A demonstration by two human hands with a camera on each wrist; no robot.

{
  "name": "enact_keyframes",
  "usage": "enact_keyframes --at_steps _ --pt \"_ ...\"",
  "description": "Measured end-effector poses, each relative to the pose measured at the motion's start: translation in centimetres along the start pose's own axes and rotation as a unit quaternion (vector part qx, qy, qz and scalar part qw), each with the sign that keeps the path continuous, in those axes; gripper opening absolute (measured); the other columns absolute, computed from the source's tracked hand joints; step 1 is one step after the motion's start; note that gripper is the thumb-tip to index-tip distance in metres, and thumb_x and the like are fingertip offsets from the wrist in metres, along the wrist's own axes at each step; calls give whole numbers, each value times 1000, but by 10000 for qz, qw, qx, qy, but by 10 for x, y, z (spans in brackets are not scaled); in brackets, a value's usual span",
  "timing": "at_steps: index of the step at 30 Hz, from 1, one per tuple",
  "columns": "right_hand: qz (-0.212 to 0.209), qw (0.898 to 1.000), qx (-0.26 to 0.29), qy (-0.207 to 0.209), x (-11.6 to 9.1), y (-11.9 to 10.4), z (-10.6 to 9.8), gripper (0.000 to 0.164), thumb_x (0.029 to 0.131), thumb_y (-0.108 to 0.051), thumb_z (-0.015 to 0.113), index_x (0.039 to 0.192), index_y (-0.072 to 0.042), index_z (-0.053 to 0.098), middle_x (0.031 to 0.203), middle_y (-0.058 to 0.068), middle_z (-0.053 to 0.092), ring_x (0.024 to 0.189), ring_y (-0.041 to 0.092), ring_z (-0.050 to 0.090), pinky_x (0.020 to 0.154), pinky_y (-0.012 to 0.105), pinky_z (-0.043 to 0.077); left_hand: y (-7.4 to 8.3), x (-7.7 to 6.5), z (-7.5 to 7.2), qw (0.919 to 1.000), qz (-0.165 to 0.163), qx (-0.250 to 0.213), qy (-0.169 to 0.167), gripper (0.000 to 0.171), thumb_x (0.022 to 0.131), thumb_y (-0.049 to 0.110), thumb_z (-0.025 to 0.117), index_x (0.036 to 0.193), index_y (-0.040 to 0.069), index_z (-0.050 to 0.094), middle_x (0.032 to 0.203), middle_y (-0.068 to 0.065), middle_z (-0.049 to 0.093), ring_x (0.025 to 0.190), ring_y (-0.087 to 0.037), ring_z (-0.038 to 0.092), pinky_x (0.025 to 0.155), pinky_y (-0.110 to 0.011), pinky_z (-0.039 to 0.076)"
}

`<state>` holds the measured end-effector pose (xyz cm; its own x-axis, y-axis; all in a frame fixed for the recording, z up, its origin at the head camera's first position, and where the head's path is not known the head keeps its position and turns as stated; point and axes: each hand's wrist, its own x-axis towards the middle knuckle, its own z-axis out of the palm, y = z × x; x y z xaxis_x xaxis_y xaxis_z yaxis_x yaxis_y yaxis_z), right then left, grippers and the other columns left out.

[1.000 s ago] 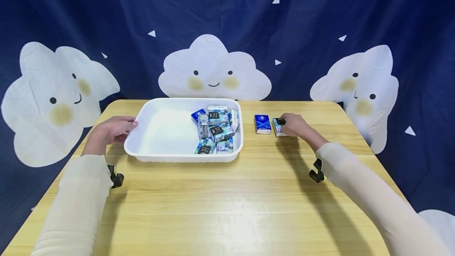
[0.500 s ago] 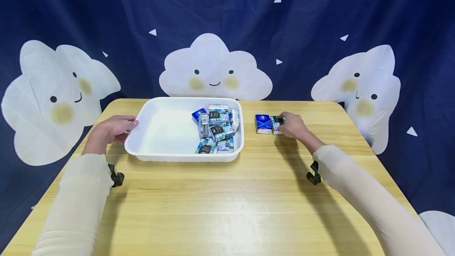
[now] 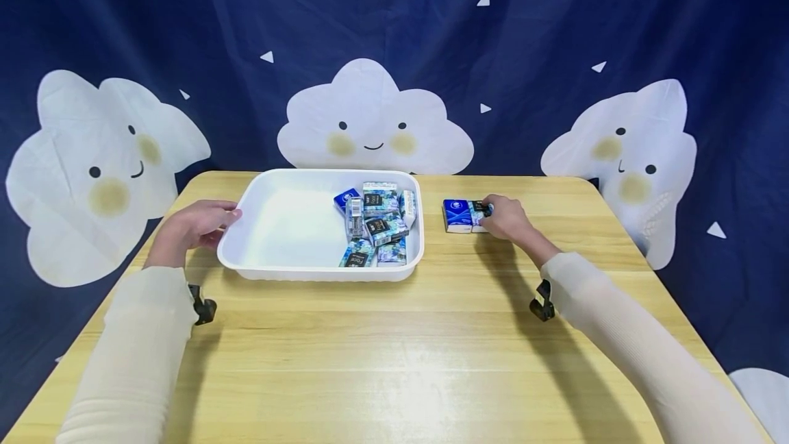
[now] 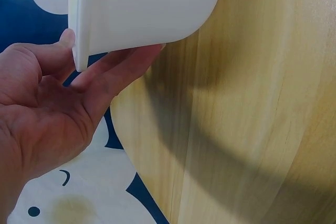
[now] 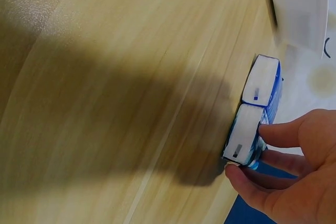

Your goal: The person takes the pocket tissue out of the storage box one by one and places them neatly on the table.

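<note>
My left hand [image 3: 197,223] holds the left side of a white plastic tray [image 3: 277,218]. In the left wrist view the thumb lies on the rim and the fingers reach along the underside. On the table right of the tray, my right hand [image 3: 508,216] pinches a floral-patterned pocket tissue pack [image 5: 243,132] between thumb and fingers. That pack lies flat, touching the side of a plain blue pocket tissue pack [image 3: 457,214]. Fingers cover part of the patterned pack in the head view.
Several patterned tissue packs [image 3: 386,227] and a blue one [image 3: 346,201] lie jumbled in the tray's right half. A wooden table [image 3: 370,348] carries everything. Behind it hangs a dark blue curtain [image 3: 524,40] printed with clouds.
My right hand has slid the patterned tissue pack left, closing the gap to the blue pack. My left hand has stayed on the tray.
</note>
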<state>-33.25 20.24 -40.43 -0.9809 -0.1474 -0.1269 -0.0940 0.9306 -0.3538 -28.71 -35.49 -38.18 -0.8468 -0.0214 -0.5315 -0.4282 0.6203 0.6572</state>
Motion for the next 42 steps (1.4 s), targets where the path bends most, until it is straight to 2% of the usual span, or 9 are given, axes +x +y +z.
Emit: enact_keyframes --at_steps 17,22,26,29,33,42 --pt "66 9999 50 -74 1 0 -5 54 96 -21 59 142 4 51 144 30 53 132 50 47 109 57 41 -1 0 0 10000 31 -17 -31 60 111 30 35 161 1 16 150 -28 36 111 -29 58 86 -36 55" --pt "57 9999 120 -4 -1 -3 -10 54 96 -22 57 143 4 50 142 30 55 123 48 54 104 57 45 -2 0 0 10000 20 -21 -11 60 111 30 36 161 1 17 150 -28 36 109 -28 58 86 -36 55" --pt "35 9999 133 27 -1 -8 -14 55 97 -20 54 145 4 48 139 30 57 109 44 58 98 55 47 -2 0 0 10000 44 -9 -16 60 111 30 36 161 2 17 150 -28 36 108 -27 59 86 -36 55" --pt "3 10000 65 40 -1 -13 -17 55 97 -20 54 146 5 47 141 30 55 115 45 56 101 56 46 -2 0 1 10000 58 0 -27 60 111 30 35 161 2 16 151 -29 36 108 -27 60 86 -36 56" --pt "-23 10000 -9 87 1 -22 -21 54 97 -19 53 145 5 47 145 30 51 130 48 48 108 58 42 -2 0 0 10000 47 -12 -34 60 111 30 35 161 2 16 151 -29 36 110 -28 59 87 -37 56" --pt "-93 9998 74 168 3 -50 -28 55 98 -20 53 147 4 45 148 27 50 136 45 45 112 56 39 -1 1 -1 10000 86 36 -17 60 111 30 35 161 2 17 151 -29 35 112 -29 58 84 -33 56"
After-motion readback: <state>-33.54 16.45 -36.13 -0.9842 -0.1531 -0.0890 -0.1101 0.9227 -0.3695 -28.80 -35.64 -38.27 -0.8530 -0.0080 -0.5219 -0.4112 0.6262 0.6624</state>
